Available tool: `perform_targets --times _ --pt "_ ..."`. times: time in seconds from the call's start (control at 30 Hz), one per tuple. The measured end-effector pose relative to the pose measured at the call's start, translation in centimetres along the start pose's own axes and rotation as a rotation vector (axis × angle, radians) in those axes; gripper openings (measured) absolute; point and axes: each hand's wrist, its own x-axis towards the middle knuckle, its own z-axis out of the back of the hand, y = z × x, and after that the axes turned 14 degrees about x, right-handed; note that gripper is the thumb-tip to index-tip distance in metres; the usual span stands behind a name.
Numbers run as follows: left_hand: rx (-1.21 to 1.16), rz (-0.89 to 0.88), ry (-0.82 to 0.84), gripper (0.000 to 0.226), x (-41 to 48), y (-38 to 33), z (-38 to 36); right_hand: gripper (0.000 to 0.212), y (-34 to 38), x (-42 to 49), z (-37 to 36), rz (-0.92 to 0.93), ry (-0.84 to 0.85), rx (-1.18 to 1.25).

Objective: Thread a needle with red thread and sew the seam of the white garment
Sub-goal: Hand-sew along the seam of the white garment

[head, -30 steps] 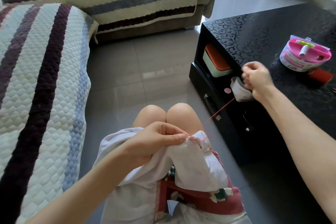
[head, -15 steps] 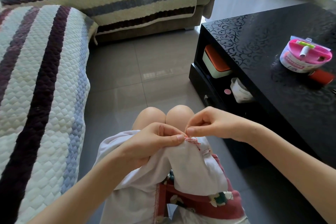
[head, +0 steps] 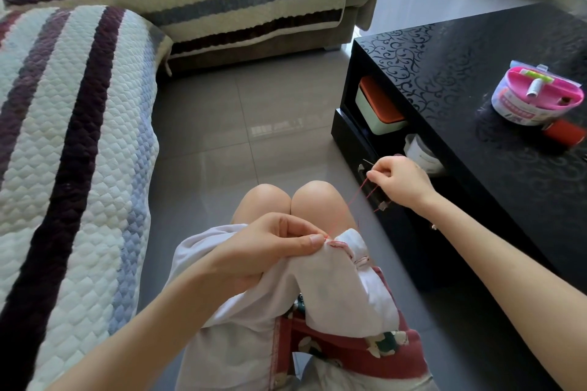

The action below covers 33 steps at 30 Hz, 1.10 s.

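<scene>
The white garment point(head: 343, 292) lies bunched over my lap. My left hand point(head: 270, 247) pinches its folded edge between thumb and fingers, right beside a row of red stitches point(head: 338, 244). My right hand point(head: 398, 179) is raised up and to the right of the seam, in front of the black table, pinching the needle point(head: 369, 163), whose tip sticks out past the fingers. The red thread point(head: 355, 200) runs slack from that hand down to the seam.
A black coffee table point(head: 495, 79) stands at right, with a pink sewing kit point(head: 536, 97) and a red spool point(head: 565, 132) on top, and boxes on its lower shelf. A striped quilted sofa point(head: 73, 149) fills the left and back. Grey tiled floor lies between.
My right hand came back from a far pull to the seam beside my left thumb, then drew the needle and thread up and to the right again. My left hand kept its pinch.
</scene>
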Motion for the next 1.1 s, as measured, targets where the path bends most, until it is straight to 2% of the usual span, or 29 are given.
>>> perform_targets --times 0.17,0.4,0.47,0.53,0.6,0.63,0.7,0.77,0.83,0.97,1.1 --pt "-0.005 -0.004 0.017 0.014 -0.2 0.0 -0.1 0.02 -3.2 0.8 -0.8 -0.087 -0.119 -0.256" --pt "0.009 0.004 0.006 0.02 0.0 0.2 -0.3 0.022 -4.2 0.7 -2.1 -0.139 -0.094 -0.358" --pt "-0.005 0.001 0.007 0.018 0.0 0.3 -0.2 0.022 -2.8 -0.1 -2.1 -0.073 -0.099 -0.228" --pt "-0.015 -0.005 -0.009 0.017 0.0 0.3 -0.2 0.02 -0.2 -1.8 -1.6 -0.001 -0.007 0.17" --pt "0.002 -0.013 -0.039 0.017 0.0 0.3 0.0 0.02 3.2 -4.6 -0.8 0.02 0.238 0.585" --pt "0.026 -0.02 -0.054 0.019 0.0 0.3 0.0 0.024 4.4 -5.9 -0.5 0.028 0.373 0.657" --pt "0.088 -0.037 -0.084 0.023 0.0 0.3 0.1 0.027 5.5 -8.0 -0.4 0.052 0.583 0.654" --pt "0.143 -0.05 -0.119 0.026 -0.1 0.1 0.2 0.025 5.4 -9.2 -0.6 0.04 0.666 0.653" --pt "0.205 -0.038 -0.153 0.027 -0.3 0.1 0.5 0.02 5.0 -9.9 -0.4 0.01 0.645 0.692" --pt "0.386 -0.007 -0.162 0.018 -0.7 0.5 0.5 0.025 4.6 -11.1 0.7 -0.009 0.613 0.713" --pt "0.497 -0.007 -0.196 0.015 0.0 0.8 -0.4 0.028 4.5 -11.9 0.4 -0.023 0.512 0.62"
